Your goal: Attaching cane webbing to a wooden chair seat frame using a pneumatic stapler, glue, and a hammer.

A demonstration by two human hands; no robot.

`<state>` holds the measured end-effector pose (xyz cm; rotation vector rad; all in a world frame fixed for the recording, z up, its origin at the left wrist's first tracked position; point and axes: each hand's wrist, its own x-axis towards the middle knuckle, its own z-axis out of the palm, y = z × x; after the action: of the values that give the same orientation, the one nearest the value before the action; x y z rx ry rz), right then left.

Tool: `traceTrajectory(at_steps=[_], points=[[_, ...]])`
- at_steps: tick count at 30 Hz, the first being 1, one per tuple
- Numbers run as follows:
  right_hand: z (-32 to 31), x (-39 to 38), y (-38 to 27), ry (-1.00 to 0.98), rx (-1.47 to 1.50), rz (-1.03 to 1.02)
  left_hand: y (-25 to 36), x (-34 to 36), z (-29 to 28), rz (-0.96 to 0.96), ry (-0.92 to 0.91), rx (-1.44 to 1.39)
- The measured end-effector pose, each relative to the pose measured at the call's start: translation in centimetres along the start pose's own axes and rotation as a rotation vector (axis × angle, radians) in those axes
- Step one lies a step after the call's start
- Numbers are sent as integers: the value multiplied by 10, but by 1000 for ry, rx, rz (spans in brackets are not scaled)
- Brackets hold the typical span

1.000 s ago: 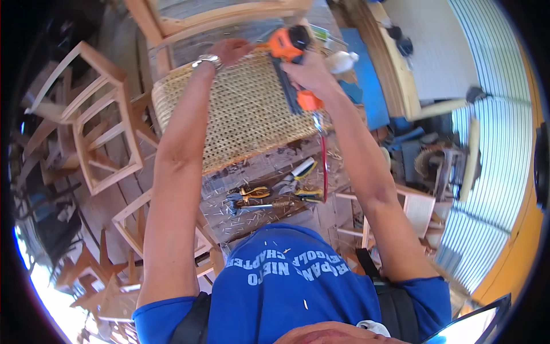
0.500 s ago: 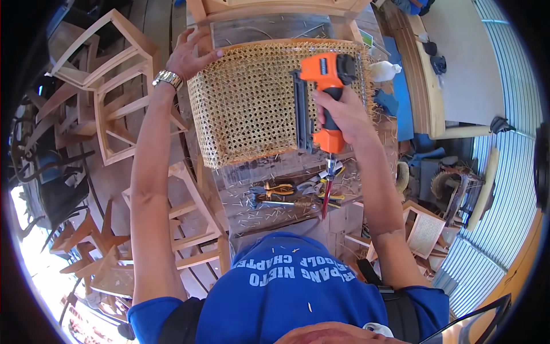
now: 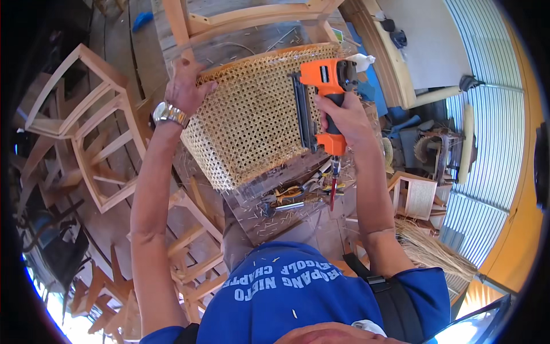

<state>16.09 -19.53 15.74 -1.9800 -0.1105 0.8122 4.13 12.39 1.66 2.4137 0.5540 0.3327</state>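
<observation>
The head camera looks steeply down from the wearer's brow, a little forward, upright; the blue shirt (image 3: pixel 275 292) fills six o'clock close below, the cane panel (image 3: pixel 252 114) lies farther off toward twelve; the left forearm (image 3: pixel 153 189) rises from seven, the right forearm (image 3: pixel 372 189) from between four and five; fisheye bending curves the corrugated wall (image 3: pixel 498 149) at three.

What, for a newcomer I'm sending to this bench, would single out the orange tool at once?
Find the large woven cane panel in front of the person. Over its right side, the person's right grip holds the orange tool. Unlike the small hand tools lying nearer the body, it has a long dark bar down its left side and a red hose at its lower end.
</observation>
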Motion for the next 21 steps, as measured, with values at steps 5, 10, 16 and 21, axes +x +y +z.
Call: traceTrajectory(at_steps=[5, 10, 16, 21], points=[[2, -3, 1, 45, 7, 19, -12, 2, -5, 55, -55, -95], [29, 7, -7, 20, -36, 8, -8, 3, 1, 12, -7, -119], [64, 35, -28, -96, -245, 25, 10, 14, 0, -142, -153, 42], [81, 47, -43, -93, -289, 29, 5, 13, 1, -121, -136, -7]])
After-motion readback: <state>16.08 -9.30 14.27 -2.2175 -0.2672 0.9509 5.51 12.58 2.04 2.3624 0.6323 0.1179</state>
